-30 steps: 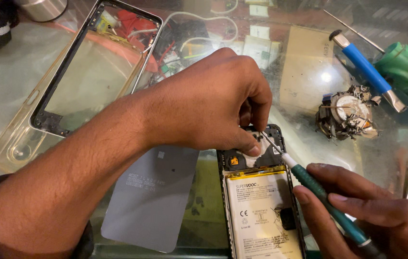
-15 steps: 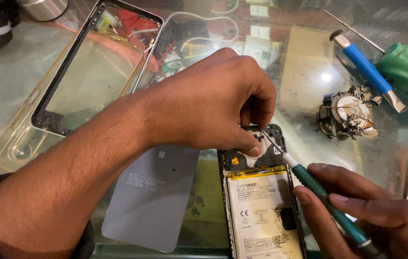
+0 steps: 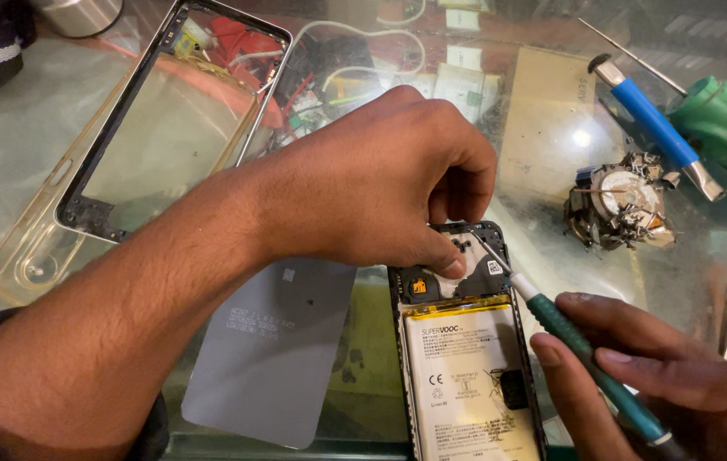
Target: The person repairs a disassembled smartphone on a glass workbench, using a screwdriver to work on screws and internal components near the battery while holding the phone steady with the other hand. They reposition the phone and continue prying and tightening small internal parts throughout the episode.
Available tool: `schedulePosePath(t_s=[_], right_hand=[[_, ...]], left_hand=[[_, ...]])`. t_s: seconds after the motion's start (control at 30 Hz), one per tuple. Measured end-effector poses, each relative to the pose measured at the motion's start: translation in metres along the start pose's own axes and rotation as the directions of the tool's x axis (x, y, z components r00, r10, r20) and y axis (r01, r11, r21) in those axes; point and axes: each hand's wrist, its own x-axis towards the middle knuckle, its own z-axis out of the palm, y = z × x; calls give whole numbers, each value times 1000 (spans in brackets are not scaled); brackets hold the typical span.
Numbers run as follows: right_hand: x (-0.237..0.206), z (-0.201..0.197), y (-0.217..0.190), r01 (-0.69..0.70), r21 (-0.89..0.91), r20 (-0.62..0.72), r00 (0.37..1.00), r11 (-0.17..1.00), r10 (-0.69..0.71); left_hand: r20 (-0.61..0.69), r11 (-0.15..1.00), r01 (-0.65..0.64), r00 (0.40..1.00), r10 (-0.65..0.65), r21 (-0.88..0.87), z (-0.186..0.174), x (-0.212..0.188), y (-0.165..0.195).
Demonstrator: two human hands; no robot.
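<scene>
Right hand (image 3: 680,384) grips a slim green-handled screwdriver (image 3: 590,358), its tip set into the top of an opened black phone with a pale battery (image 3: 466,367), which the left hand (image 3: 381,179) pins with closed fingers, on a glass table (image 3: 5,145) beside a grey back cover (image 3: 269,350).

Warm, dim — glare on glass.
</scene>
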Motion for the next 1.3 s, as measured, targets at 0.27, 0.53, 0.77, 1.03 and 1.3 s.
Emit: schedulePosePath(t_s=[0.27, 0.53, 0.77, 1.03, 1.3], right_hand=[[-14, -2, 23, 63, 95, -101, 993, 993, -53], [-16, -7, 37, -211, 95, -122, 967, 973, 222], [-3, -29, 87, -270, 488, 4, 951, 830, 308], [28, -59, 192, -112, 447, 126, 990, 887, 62], [165, -28, 157, -21, 415, 191, 979, 910, -65]], left_hand=[[-1, 999, -3, 1000, 3, -44, 1, 0, 0], [-20, 998, 4, 1000, -5, -69, 3, 0, 0], [-19, 998, 55, 998, -55, 10, 6, 0, -2], [-47, 996, 78, 996, -75, 53, 8, -1, 0], [1, 989, 135, 991, -135, 53, 7, -1, 2]])
